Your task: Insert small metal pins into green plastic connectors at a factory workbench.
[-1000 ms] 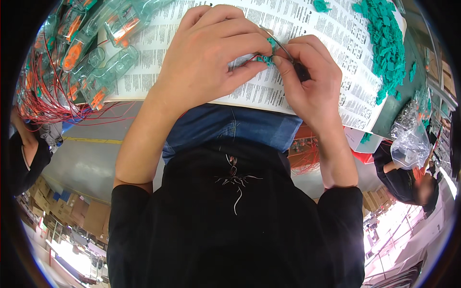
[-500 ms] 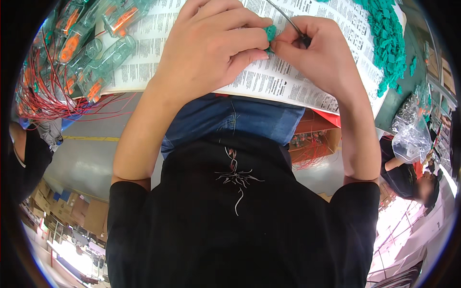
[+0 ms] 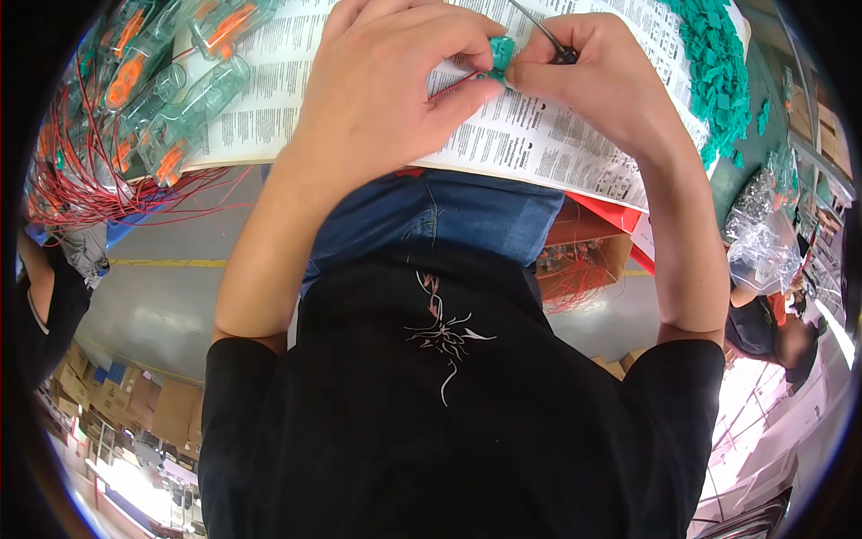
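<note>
Left hand (image 3: 395,85): thumb and forefinger pinched closed on the small green part (image 3: 500,56), its upper end poking out past the fingers. Red wire (image 3: 453,87) runs from the part's lower end back into the left palm, between thumb and fingers.

Right hand (image 3: 593,81): thumb and forefinger tips nearly together at the part's right edge; can't tell from here how firmly they have it. Same hand has a thin dark rod (image 3: 539,27) in its curl, black end inside the grip, shaft angling up-left.

Under both hands: printed sheet (image 3: 512,135). Right of the grip, at the sheet's far side: heap of loose green pieces (image 3: 718,90). Left of the grip: clear housings (image 3: 202,103) with orange inserts, then a tangle of red wires (image 3: 90,184) farther left.

Below-right of the grip, under the table: open carton (image 3: 611,260), red wiring at it. Well right, past the forearm: crumpled clear bag (image 3: 763,247). Farthest out: one co-worker (image 3: 67,296) at left, another (image 3: 754,328) at right.
</note>
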Demonstrator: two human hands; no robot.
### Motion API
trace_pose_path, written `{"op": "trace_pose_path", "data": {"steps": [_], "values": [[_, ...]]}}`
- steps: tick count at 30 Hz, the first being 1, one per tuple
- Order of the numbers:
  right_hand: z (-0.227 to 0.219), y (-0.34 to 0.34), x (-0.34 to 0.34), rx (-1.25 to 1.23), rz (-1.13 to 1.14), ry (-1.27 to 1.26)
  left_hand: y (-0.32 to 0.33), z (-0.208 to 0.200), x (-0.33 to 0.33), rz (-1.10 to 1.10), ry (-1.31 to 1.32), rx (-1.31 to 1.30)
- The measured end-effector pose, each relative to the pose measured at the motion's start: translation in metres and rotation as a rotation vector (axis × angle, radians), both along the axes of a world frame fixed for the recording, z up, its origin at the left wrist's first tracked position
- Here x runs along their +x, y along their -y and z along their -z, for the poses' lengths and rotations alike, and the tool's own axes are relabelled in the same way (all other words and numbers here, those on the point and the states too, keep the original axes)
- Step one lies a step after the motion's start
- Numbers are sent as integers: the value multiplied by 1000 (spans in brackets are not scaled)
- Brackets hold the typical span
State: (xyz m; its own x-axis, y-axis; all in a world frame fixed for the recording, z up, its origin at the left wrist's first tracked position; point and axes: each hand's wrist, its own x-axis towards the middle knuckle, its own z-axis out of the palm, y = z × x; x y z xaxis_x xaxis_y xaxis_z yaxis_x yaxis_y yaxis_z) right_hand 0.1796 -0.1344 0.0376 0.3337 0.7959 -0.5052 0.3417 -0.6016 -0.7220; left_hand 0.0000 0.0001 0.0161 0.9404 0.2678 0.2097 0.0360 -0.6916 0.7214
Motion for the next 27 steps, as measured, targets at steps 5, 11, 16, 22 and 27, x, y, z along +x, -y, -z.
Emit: {"op": "trace_pose_path", "data": {"steps": [5, 11, 16, 22, 27], "values": [[2, 2, -1, 31, 12, -4, 24, 4, 7, -277, 44, 19], [4, 7, -5, 84, 28, 21, 22, 63, 24, -253, 740, -40], [9, 9, -4, 108, 17, 14, 14, 74, 24, -188, 780, -71], [10, 11, -6, 116, 37, 26, 10, 82, 31, -90, 967, 7], [7, 9, -7, 96, 35, 39, 27, 6, 1, -289, 37, -37]]}}
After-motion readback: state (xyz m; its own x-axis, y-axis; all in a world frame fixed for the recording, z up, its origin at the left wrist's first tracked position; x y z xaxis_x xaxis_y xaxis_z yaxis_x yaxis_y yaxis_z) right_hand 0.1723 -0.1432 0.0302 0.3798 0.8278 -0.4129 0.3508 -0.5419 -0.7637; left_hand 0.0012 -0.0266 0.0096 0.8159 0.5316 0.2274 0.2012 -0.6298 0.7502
